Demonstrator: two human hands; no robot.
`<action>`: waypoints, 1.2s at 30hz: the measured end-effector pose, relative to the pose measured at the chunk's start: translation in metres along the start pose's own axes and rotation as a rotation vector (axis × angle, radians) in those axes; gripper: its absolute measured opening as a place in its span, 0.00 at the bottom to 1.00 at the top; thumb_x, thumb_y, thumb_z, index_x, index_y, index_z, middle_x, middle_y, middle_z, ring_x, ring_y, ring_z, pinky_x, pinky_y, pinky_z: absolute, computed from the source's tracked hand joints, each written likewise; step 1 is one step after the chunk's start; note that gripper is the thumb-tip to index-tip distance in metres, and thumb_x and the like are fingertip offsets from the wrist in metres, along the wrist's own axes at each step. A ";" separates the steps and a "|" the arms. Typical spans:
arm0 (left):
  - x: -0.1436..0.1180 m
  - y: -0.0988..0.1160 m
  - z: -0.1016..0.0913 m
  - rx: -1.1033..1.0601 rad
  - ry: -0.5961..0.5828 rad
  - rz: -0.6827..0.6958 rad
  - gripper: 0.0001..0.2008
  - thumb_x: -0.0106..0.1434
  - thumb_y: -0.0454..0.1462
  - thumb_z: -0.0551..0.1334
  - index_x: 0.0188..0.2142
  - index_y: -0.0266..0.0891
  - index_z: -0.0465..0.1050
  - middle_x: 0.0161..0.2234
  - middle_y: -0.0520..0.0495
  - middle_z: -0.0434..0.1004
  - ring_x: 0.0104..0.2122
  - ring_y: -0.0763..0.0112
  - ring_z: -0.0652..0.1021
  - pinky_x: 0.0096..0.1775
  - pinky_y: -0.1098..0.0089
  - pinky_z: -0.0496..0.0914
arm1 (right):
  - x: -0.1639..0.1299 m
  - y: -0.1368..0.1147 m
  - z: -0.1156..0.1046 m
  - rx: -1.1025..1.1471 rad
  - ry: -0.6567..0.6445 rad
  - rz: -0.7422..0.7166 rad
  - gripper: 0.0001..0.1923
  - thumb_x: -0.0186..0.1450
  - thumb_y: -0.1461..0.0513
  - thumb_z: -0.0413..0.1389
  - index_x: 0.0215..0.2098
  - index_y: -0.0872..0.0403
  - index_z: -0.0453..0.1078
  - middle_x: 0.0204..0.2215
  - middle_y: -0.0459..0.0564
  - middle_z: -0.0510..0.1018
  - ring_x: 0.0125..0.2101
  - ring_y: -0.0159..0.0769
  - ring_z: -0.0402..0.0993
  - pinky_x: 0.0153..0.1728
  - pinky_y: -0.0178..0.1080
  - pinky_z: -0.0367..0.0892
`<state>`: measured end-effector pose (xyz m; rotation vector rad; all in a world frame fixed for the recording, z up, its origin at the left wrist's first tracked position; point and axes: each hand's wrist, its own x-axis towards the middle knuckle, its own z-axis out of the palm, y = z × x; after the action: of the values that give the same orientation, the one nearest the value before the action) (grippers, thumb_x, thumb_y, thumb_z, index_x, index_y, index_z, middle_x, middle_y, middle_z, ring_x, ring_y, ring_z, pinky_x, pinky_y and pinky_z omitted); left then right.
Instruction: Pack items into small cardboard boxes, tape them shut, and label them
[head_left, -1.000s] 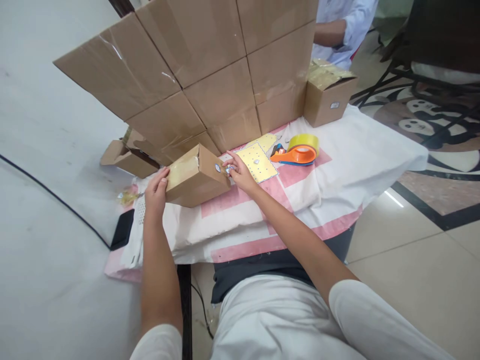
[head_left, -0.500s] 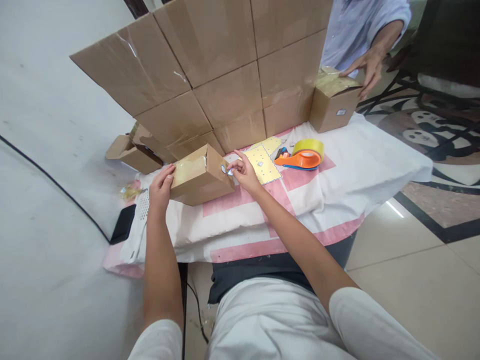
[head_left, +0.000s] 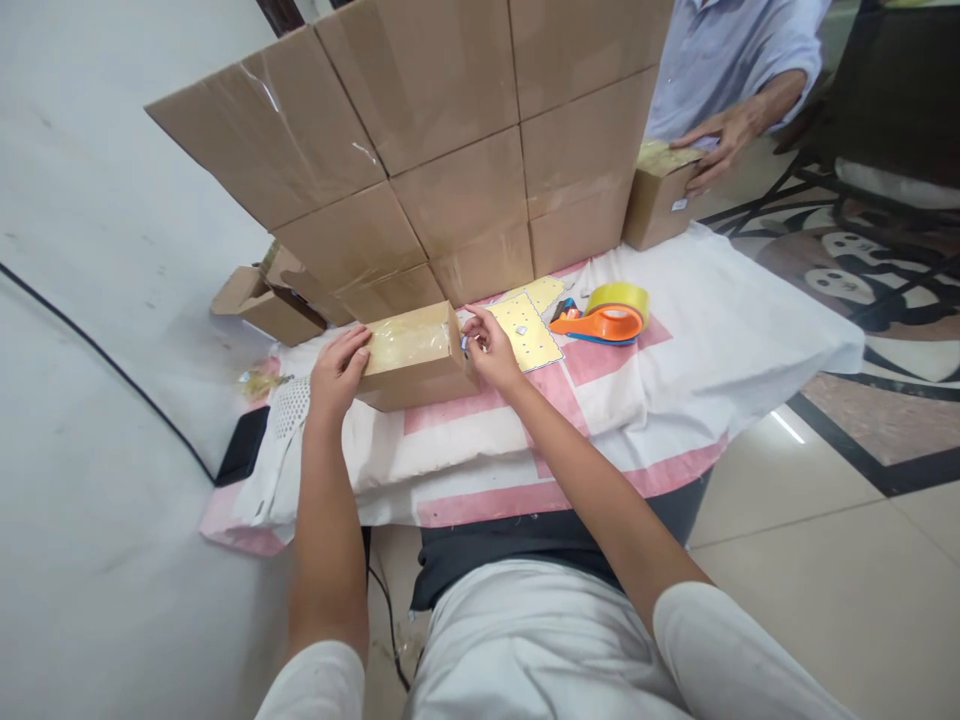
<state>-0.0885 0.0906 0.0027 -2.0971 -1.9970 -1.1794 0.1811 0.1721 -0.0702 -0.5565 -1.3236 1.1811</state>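
A small taped cardboard box (head_left: 414,356) lies on the cloth-covered table (head_left: 705,320). My left hand (head_left: 339,370) grips its left end. My right hand (head_left: 489,348) is at its right end, fingertips pinched on a small white sticker against the box side. Just right of that hand lies a yellow sticker sheet (head_left: 525,328) with small white labels. Beyond it sits an orange tape dispenser (head_left: 606,314) with a yellow roll.
A wall of stacked cardboard boxes (head_left: 450,140) stands behind the table. Another person's hand (head_left: 716,135) rests on a small box (head_left: 660,200) at the far right. An open box (head_left: 259,305) lies at the left, with a black phone (head_left: 241,448) near the table edge.
The box has turned flatter, its taped top now facing me. My left hand slid onto its end. The other person's hand has settled on the far box.
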 end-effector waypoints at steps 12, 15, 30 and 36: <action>-0.002 -0.001 0.002 -0.020 0.037 0.047 0.19 0.69 0.44 0.59 0.53 0.42 0.81 0.57 0.42 0.79 0.62 0.56 0.73 0.66 0.52 0.62 | 0.013 0.023 -0.012 -0.024 -0.005 0.020 0.26 0.59 0.64 0.55 0.56 0.50 0.65 0.32 0.44 0.75 0.35 0.35 0.71 0.37 0.38 0.63; -0.001 -0.003 0.002 -0.016 0.021 0.045 0.19 0.69 0.45 0.59 0.53 0.43 0.81 0.58 0.43 0.79 0.62 0.57 0.73 0.67 0.51 0.62 | 0.014 0.032 -0.013 0.073 -0.047 0.132 0.26 0.55 0.64 0.56 0.52 0.50 0.64 0.29 0.40 0.75 0.34 0.35 0.72 0.39 0.39 0.65; -0.002 -0.003 0.002 0.012 0.011 0.038 0.19 0.70 0.46 0.57 0.54 0.45 0.80 0.60 0.45 0.77 0.63 0.57 0.72 0.67 0.50 0.61 | 0.004 0.025 -0.010 -0.093 0.122 0.305 0.21 0.52 0.62 0.63 0.44 0.52 0.67 0.34 0.41 0.68 0.26 0.27 0.64 0.29 0.33 0.62; -0.002 -0.002 0.004 0.021 0.024 0.018 0.19 0.70 0.45 0.58 0.55 0.46 0.80 0.60 0.45 0.77 0.63 0.57 0.72 0.67 0.50 0.61 | -0.004 0.019 -0.011 -0.118 0.047 0.294 0.08 0.58 0.57 0.61 0.26 0.54 0.74 0.25 0.46 0.78 0.30 0.35 0.72 0.35 0.39 0.67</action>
<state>-0.0879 0.0911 -0.0022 -2.0762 -1.9679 -1.1696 0.1852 0.1789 -0.0906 -0.8826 -1.3072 1.3237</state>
